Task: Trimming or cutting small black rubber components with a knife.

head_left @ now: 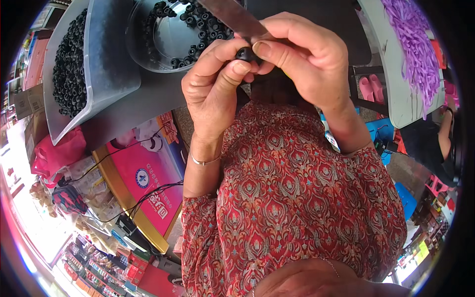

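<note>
Head-mounted fisheye, left of a pair, faces steeply downward from head height. Left hand [212, 91] and right hand [312, 64] register at close range, upper centre; patterned garment [297, 188] lies below. Shelving [101, 267] near the curved rim appears distant, though distortion limits certainty.

White lettering [159, 204] — on pink board [124, 172]

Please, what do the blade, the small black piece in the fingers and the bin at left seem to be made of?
Blade: probably steel, from its flat shape and dull sheen.
Small black piece: rubber or plastic; its smooth, rounded surface shows a bright highlight, but fits both.
Bin: likely plastic, from its cloudy, translucent walls.
</note>
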The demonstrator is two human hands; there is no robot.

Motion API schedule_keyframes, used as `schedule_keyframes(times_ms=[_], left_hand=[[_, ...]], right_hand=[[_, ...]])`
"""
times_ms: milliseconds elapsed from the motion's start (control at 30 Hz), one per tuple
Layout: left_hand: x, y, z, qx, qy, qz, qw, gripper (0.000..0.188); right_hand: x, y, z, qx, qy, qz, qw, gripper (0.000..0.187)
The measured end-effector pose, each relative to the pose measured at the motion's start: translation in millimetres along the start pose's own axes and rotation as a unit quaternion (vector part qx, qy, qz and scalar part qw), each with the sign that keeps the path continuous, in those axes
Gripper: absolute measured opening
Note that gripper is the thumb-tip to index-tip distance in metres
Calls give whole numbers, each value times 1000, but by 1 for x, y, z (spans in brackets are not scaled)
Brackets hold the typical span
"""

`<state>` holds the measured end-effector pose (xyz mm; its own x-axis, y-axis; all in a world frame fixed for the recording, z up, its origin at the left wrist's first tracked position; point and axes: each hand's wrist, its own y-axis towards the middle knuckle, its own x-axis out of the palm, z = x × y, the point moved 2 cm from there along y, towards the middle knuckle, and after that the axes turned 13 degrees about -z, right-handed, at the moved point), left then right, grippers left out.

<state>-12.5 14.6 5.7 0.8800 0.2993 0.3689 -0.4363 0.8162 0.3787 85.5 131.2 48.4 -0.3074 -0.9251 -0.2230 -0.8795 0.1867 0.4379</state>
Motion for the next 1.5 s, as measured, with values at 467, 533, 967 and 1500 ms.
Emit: schedule_keyframes(times_ms=[467,533,967,1500], left_hand=[[-2,5,-3,-19,-80,-53,995,29],[-1,5,-2,-27,-79,-47,995,30],[6,4,4,-11,55,23,998,21],[-13,9,69,28,350,40,935,21]], right_hand=[[1,1,11,106,164,32,980,22],[1,0,12,96,180,38,978,22],[6,2,2,32,64,12,997,21],[-21,-3,19,111,191,117,968,27]])
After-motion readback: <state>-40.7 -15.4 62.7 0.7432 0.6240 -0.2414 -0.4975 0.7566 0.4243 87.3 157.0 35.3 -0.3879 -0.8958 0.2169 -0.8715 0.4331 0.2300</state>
